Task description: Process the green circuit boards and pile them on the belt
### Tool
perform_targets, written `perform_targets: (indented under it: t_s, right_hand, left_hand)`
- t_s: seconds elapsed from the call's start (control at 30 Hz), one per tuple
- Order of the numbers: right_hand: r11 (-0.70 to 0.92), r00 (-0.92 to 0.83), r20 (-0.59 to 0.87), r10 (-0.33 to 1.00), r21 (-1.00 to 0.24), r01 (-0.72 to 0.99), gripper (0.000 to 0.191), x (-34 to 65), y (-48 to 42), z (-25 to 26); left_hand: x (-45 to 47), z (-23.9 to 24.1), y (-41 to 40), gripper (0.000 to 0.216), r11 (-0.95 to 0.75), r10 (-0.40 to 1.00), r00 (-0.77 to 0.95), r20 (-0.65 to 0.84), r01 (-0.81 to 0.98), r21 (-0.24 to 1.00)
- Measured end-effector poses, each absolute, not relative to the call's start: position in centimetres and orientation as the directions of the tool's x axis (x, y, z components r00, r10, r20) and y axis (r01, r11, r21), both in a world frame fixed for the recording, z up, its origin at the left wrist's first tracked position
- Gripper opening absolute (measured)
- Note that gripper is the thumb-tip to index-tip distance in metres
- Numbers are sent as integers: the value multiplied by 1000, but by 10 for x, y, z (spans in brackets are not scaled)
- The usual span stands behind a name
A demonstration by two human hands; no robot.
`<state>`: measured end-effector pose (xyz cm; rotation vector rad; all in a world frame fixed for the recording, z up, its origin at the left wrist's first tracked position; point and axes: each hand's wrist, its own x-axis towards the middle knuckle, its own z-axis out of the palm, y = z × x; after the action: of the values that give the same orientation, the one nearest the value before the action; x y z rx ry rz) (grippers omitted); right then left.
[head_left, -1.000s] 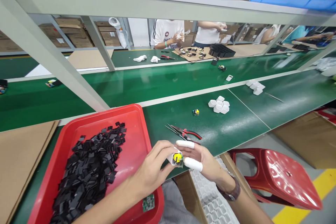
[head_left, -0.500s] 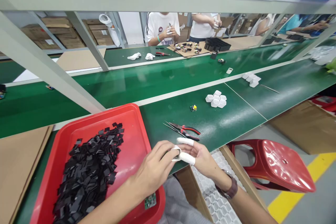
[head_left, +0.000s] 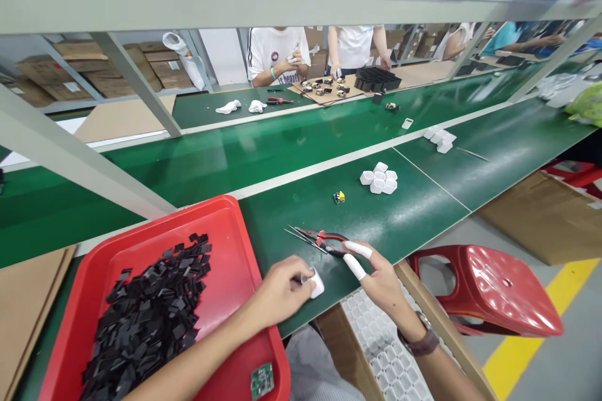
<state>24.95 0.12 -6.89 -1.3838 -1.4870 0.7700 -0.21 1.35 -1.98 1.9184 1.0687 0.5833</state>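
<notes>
My left hand [head_left: 282, 288] is closed on a small white plastic housing [head_left: 316, 283], which rests on the green table near its front edge. My right hand [head_left: 376, 276] hovers just to the right, fingers spread, two of them in white finger cots, holding nothing. Its fingertips are close to the red-handled pliers [head_left: 324, 239]. A red tray [head_left: 230, 263] heaped with small black square parts [head_left: 150, 313] stands to the left of my left hand.
A small yellow-topped component [head_left: 338, 197] and a cluster of white housings [head_left: 379, 180] lie farther out on the table. A green circuit board [head_left: 262, 380] sits at the tray's near corner. A red stool [head_left: 484, 288] stands at right. People work across the conveyor.
The white housing came down from between both hands onto the table. My right hand let go and moved right toward the pliers. My left hand kept hold.
</notes>
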Motion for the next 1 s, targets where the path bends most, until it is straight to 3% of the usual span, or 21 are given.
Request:
perform_targets:
  t_s: [0.2,0.33,0.43,0.53,0.63,0.8,0.9,0.97,1.0]
  right_hand:
    - [215,96,300,949,-839,501,28,271,12,-87]
    - [205,116,361,925,-734,647,35,301,43,-93]
    - [167,136,377,916,-666,727,39,325,74,-88]
    - [75,165,341,925,-592,802,30,341,109,-81]
    - [-33,207,273,940,-531,847,19,350,143,-72]
    - [24,86,195,977,-502,864,17,328,158,-49]
    - [242,-173,177,969,-540,806,18,280,124,-34]
    - [438,-407,193,893,-578,688,17,246,97,-27]
    - [539,-522,227,823,-602,589,20,233,87,-26]
  left_hand:
    - [-19,-10,65,38,-137,906,418,-59,424,895]
    - [-49,6,148,44,-163,984,148,98,540,826]
    - [-82,24,201,34,-156,975,-23,223,645,748]
    - [-110,31,225,32,-125,943,-126,308,724,679]
    - [-120,24,230,44,-126,910,-157,384,778,616]
    - [-89,3,191,59,-262,904,-6,427,782,566]
    - [-50,-7,137,58,-455,888,303,347,687,566]
    - [-27,-14,104,75,-586,808,491,326,611,532]
    - [-20,-17,92,69,-629,771,540,337,566,534]
